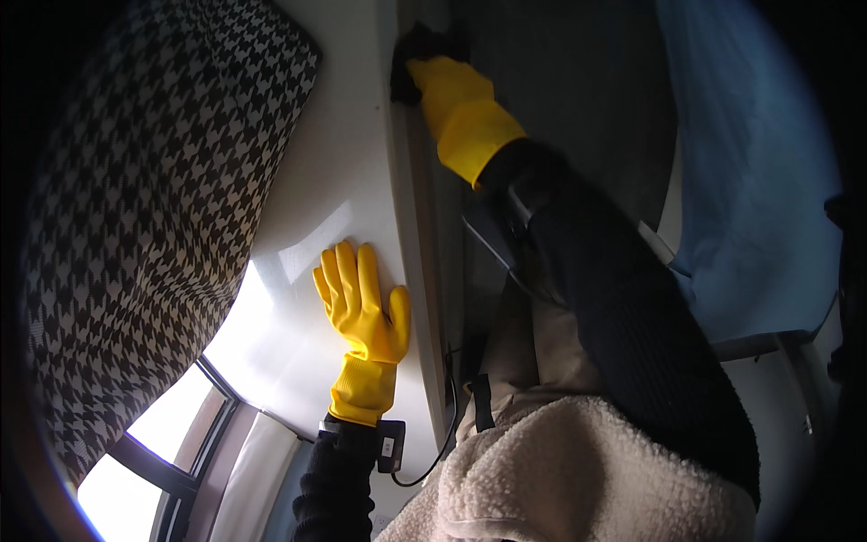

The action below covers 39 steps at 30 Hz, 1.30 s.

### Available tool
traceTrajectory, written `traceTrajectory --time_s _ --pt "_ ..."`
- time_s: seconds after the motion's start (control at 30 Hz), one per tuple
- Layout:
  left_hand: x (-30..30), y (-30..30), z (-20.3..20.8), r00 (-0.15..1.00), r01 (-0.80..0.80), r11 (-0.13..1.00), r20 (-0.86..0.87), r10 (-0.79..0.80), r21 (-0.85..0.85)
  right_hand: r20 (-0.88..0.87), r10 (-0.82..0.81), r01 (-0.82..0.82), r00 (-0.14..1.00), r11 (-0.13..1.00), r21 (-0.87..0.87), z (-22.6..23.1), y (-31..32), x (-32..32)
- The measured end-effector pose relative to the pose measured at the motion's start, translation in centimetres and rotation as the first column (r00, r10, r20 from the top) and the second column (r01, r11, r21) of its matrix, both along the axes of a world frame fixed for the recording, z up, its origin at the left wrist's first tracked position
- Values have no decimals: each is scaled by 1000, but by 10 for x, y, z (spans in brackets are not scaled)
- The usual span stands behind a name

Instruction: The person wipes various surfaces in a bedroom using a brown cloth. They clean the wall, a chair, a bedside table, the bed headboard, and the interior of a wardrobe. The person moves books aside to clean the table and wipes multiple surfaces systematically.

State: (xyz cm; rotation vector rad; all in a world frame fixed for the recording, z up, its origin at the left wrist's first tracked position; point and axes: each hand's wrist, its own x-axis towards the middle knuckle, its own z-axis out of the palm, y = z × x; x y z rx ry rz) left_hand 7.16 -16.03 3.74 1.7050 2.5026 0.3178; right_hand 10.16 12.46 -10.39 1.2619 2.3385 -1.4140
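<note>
Both my hands wear yellow rubber gloves. My left hand [357, 307] rests flat on a smooth white surface [339, 154], its fingers stretched out and the thumb apart near the surface's right edge. Farther off, my right hand [452, 86] reaches up to that same long edge. A dark, crumpled cloth-like piece [420, 45] covers its fingertips, and the hand appears closed on it. Shadow there hides the fingers and the exact grip. A small black box with a cable [391, 446] is strapped by my left wrist.
Black-and-white houndstooth fabric [172, 181] drapes over the left of the white surface. A bright window [172, 429] and a pale curtain [253, 479] lie at lower left. On the right hangs blue fabric [759, 208]. Deep shadow fills the area beyond the edge.
</note>
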Motion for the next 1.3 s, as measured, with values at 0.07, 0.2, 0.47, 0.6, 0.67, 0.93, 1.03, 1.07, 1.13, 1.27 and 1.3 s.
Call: traceTrajectory --time_s 0.07,0.2,0.47,0.6,0.67,0.93,1.03,1.07,1.13,1.27,1.3 --pt "-2 2 -1 1000 -8 998 11 8 -56 -78 -150 144 986 987 -71 3 -27 10" --pt "-2 11 -1 1000 -5 997 15 6 -76 -55 -30 26 998 996 -80 -3 -114 61" --pt "-5 19 -3 1000 -4 996 12 5 -90 -264 33 -23 964 999 39 -9 -184 117" --pt "-6 19 -5 1000 -3 995 13 5 -100 -410 -43 140 911 968 210 -17 -84 79" --pt "-6 20 -7 1000 3 997 -14 -4 -77 -229 -36 76 973 982 172 -17 -28 39" --pt "-10 27 -8 1000 -10 993 -13 8 -118 44 140 -141 989 990 23 -11 -8 8" --pt "-11 31 -7 1000 -9 994 21 11 -110 19 225 -225 974 974 7 2 -66 46" --pt "-11 33 -6 1000 4 995 16 -2 -100 62 314 -314 947 949 -13 5 -83 59" --pt "-11 35 -6 1000 10 995 -2 -10 -103 89 419 -413 904 907 -79 7 -111 78" --pt "-11 36 -9 1000 -2 996 6 2 -93 -108 352 -331 930 927 179 -27 -104 86" --pt "-12 36 -10 1000 2 997 0 -2 -81 -225 280 -191 933 917 351 -38 -87 79"
